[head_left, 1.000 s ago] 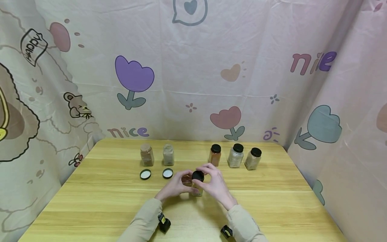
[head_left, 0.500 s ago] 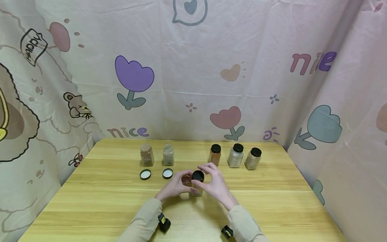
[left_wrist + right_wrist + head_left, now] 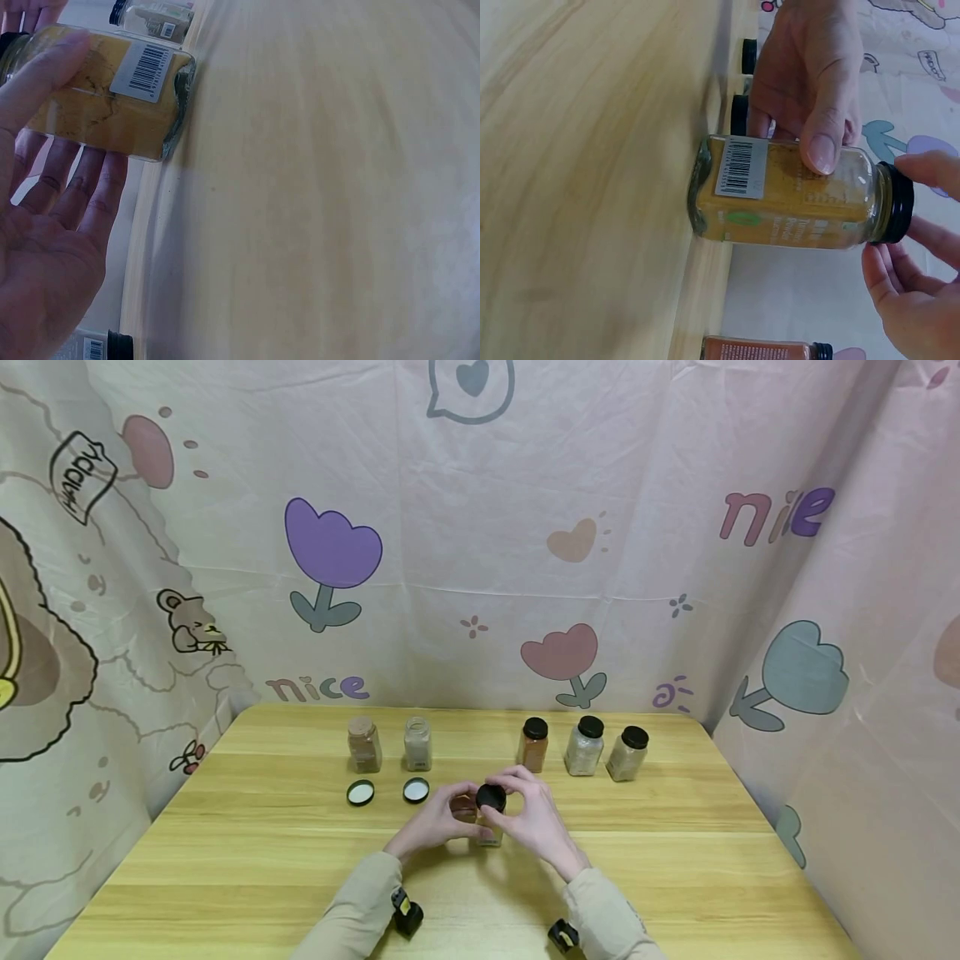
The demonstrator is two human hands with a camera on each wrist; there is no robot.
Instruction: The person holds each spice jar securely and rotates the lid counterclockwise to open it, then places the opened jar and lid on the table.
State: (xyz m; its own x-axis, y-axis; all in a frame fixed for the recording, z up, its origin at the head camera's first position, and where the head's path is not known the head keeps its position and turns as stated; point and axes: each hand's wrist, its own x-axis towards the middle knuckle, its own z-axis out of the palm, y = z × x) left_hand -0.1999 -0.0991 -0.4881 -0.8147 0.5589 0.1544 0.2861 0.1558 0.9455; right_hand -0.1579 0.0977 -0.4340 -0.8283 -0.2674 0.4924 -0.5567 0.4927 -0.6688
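Observation:
A square glass jar of yellow powder (image 3: 787,195) stands upright at the middle of the table, with a barcode label low on one side. My left hand (image 3: 435,821) holds its body from the left, thumb on the near side and fingers behind. On top sits a black screw lid (image 3: 491,797), which my right hand (image 3: 531,810) pinches at the rim between thumb and fingers. In the right wrist view the lid (image 3: 897,202) is on the jar's neck. The left wrist view shows the yellow jar (image 3: 105,97) between thumb and fingers.
Two lidless jars, one brown (image 3: 365,747) and one pale (image 3: 417,746), stand at the back left. Their lids (image 3: 361,792) lie white side up before them. Three black-lidded jars, orange-brown (image 3: 533,747), white (image 3: 584,748) and beige (image 3: 627,756), stand back right. Behind hangs a printed curtain.
The fingers of my right hand lift slightly off the lid half a second ago, then come back down around it. My left hand and the jar stay in place.

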